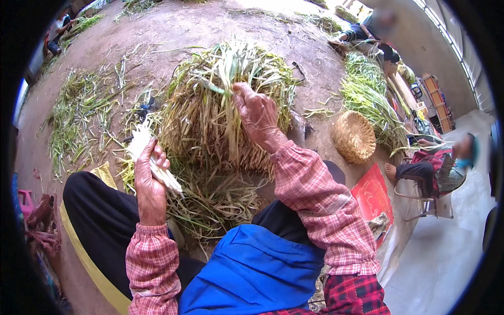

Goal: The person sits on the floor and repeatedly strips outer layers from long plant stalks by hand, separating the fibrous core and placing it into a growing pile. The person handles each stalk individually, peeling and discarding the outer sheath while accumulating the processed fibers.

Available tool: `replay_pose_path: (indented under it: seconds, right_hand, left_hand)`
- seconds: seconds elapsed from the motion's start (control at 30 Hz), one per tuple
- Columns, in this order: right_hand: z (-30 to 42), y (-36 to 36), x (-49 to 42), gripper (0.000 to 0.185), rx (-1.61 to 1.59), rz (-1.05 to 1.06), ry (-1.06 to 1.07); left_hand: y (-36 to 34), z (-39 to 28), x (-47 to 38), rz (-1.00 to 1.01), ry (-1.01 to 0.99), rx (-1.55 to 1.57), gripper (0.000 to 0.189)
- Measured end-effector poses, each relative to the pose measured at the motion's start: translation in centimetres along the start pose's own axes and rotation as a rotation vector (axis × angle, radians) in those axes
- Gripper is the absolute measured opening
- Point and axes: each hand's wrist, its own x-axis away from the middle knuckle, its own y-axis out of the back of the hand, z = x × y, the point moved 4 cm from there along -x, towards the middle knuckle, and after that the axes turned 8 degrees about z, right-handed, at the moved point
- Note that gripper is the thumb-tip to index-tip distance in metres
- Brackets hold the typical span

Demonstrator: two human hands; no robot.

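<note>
My left hand (pixel 151 173) is closed around a bundle of pale, peeled plant stalks (pixel 142 142) at the left of the pile. With bent fingers, my right hand (pixel 256 110) grips some long green and whitish leaves (pixel 227 73) at the upper middle of a large pile of leafy stalks (pixel 197 118). The pile has dry brown leaves on its near side and greener tips at the top. Loose dry leaves (pixel 220 208) lie between my knees, below the pile.
A woven straw basket (pixel 354 136) stands right of the pile, beside a green stalk heap (pixel 366 94) and a red sheet (pixel 374 193). Leaf scraps (pixel 80 114) litter the floor at left. A seated person (pixel 437 169) is at right; other people are farther back.
</note>
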Motion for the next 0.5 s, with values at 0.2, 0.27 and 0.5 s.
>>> replay_pose_path:
  seconds: [0.2, 0.27, 0.5]
  right_hand:
    - [-3.4, -3.6, 1.2, 0.019, -0.538, 0.371, -0.168]
    - [-1.9, -3.8, 1.7, 0.019, -0.783, 0.418, -0.255]
    - [0.1, -4.2, 3.1, 0.02, -0.767, 0.556, -0.301]
  left_hand:
    - [-0.8, 0.5, 0.6, 0.029, 0.011, -0.034, 0.009]
    - [-0.8, 0.4, 0.8, 0.019, -0.005, -0.04, 0.01]
    - [-0.9, 1.2, 0.3, -0.001, 0.042, -0.047, 0.013]
